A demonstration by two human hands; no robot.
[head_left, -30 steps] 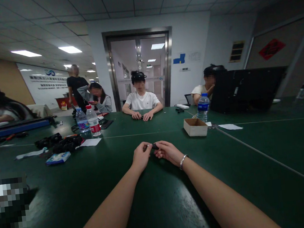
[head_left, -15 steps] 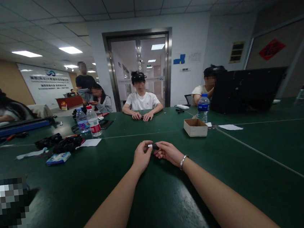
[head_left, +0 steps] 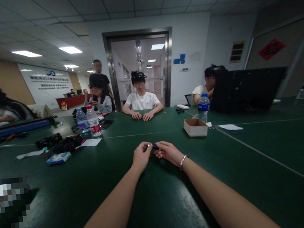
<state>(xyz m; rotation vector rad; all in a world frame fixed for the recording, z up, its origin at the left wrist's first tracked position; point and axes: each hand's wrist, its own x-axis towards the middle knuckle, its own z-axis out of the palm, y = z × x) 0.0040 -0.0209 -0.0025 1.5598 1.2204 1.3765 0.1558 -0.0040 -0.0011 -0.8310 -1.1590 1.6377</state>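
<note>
1. Above the middle of the green surface point(head_left: 158, 207), a small dark stick point(head_left: 154, 146) spans the space between both hands; its exact kind is too small to tell.
2. At its left end, where a bright spot shows, the left hand point(head_left: 141, 158) has its fingers pinched nearly closed on it.
3. At its right end, the right hand point(head_left: 169, 152) grips the dark part between thumb and fingers, the others curled under; a bracelet point(head_left: 183, 162) circles that wrist.
4. Beyond the right hand sits an open box point(head_left: 195, 130), with a bottle point(head_left: 203, 109) just behind it.
5. Well to the left, a packet point(head_left: 58, 158) lies near some paper point(head_left: 91, 143).
6. Across the surface, a person in a white shirt point(head_left: 143, 101) sits with both hands resting on it.
</note>
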